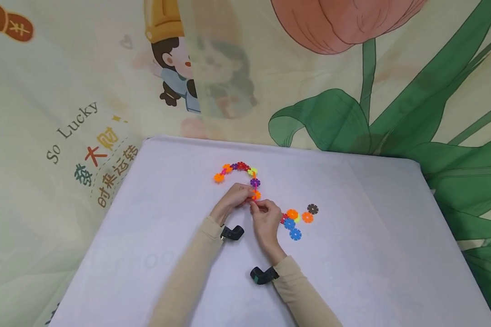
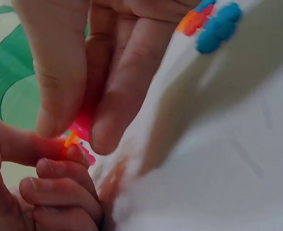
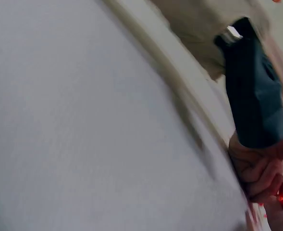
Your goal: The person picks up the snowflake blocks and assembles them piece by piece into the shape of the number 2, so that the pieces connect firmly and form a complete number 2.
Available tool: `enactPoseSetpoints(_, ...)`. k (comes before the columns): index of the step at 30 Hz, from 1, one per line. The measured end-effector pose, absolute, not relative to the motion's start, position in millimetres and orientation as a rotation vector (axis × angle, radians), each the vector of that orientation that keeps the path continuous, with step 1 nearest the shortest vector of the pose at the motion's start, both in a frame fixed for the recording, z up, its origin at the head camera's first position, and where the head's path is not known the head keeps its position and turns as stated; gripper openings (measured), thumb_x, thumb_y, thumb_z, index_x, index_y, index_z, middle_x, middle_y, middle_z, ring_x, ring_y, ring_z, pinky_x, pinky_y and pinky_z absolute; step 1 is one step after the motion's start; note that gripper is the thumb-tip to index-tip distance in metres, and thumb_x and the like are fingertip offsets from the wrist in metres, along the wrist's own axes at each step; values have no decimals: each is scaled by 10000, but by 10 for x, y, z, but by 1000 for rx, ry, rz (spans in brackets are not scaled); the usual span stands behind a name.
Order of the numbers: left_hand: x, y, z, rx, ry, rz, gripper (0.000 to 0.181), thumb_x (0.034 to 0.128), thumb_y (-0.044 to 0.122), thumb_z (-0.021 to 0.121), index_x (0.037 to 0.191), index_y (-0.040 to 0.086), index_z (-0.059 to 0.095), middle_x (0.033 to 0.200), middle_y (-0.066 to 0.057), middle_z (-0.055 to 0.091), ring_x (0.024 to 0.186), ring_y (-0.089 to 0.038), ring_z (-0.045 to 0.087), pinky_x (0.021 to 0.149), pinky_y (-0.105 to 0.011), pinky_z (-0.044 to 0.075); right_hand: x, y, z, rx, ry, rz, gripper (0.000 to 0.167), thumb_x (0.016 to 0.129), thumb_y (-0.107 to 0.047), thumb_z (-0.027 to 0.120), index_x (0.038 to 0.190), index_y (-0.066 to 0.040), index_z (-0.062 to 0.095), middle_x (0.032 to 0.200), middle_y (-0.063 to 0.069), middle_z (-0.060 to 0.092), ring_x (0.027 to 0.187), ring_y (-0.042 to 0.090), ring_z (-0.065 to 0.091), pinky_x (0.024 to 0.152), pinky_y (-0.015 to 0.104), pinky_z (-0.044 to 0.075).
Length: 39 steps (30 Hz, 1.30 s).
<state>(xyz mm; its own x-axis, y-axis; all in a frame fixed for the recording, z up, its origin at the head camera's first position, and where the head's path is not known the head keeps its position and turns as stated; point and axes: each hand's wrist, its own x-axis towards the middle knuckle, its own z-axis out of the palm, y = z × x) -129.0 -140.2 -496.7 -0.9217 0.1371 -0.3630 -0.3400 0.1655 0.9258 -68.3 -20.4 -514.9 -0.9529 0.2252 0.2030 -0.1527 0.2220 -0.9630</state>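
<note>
A curved chain of notched plastic discs (image 1: 241, 166) in orange, purple, red, yellow and pink lies on the table. My left hand (image 1: 237, 196) pinches the orange disc (image 1: 256, 195) at its near end. Close beside it, my right hand (image 1: 267, 220) has thumb and fingertips together. In the left wrist view, the right hand (image 2: 127, 62) comes from above and holds a pink disc (image 2: 83, 126) against the orange disc (image 2: 72, 139) in the left hand (image 2: 59, 187). Fingers hide most of both discs. The right wrist view catches the hands only at its lower right edge.
Right of my right hand lie loose discs: blue (image 1: 295, 234), orange (image 1: 307, 217), dark brown (image 1: 313, 209), and a partly hidden red and yellow. A white cloth covers the table (image 1: 372, 254). A printed curtain hangs behind. Both wrists wear black devices (image 1: 263, 275).
</note>
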Motion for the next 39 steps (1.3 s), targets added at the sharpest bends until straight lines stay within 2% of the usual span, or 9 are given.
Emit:
enactPoseSetpoints(6,-1288,-1424,-4968,-185,2113,1787,233,911,102,538,677,101,547,555,35,414,469,-74,344,462,-196,252,-759,-136,-5100,3,-2333,1792,136,847,-121,785,900,0,751,823,97,706,695,199,695,652,199,544)
enactPoseSetpoints(10,-1266,-1445,-4996,-255,2175,1785,271,947,145,560,688,67,575,545,17,444,458,-75,348,448,-203,258,-853,111,-4979,192,-2666,1685,193,867,-164,769,979,-8,749,904,96,706,741,185,683,676,232,546)
enactPoseSetpoints(15,-1249,-1463,-5026,-277,2216,1778,254,972,209,574,788,49,643,594,22,494,493,-75,392,463,-190,298,-897,553,-4869,412,-3058,1209,280,777,-166,841,1011,-40,756,912,78,592,746,182,541,639,295,448)
enactPoseSetpoints(18,-1239,-1495,-5031,-301,2183,1810,244,983,215,570,826,43,642,633,12,507,540,-91,417,506,-198,327,-867,701,-4894,566,-3144,1055,338,734,-193,882,1022,-59,769,932,76,568,766,183,515,636,296,432)
enactPoseSetpoints(22,-1231,-1534,-5029,-324,2116,1861,244,993,206,558,823,43,620,658,-13,520,578,-120,443,545,-218,360,-832,735,-4938,674,-3113,1047,278,724,-190,888,948,-73,772,944,67,562,782,184,515,660,293,437)
enactPoseSetpoints(28,-1231,-1531,-5011,-317,2059,1896,230,994,201,559,900,12,650,729,-24,596,651,-132,542,602,-211,447,-895,671,-4957,576,-2984,1366,137,781,-105,833,798,-63,704,752,6,608,634,140,518,586,244,432)
enactPoseSetpoints(31,-1239,-1530,-4999,-317,2055,1892,238,994,202,559,935,-7,656,750,-29,609,666,-136,560,625,-209,468,-936,570,-4965,398,-2844,1810,103,839,-53,769,839,10,686,704,50,662,585,141,602,574,212,507)
enactPoseSetpoints(34,-1251,-1525,-4999,-294,2040,1906,237,996,188,555,946,-23,652,762,-30,609,675,-136,569,647,-208,490,-963,437,-4966,129,-2636,2224,125,869,-29,731,937,61,676,771,108,702,638,174,684,636,255,568)
enactPoseSetpoints(39,-1254,-1521,-4999,-267,1987,1959,212,998,166,547,895,4,638,768,-26,588,680,-129,557,659,-207,504,-997,285,-4979,-72,-2419,2524,160,895,-10,695,1019,85,662,822,134,715,683,166,703,674,277,576)
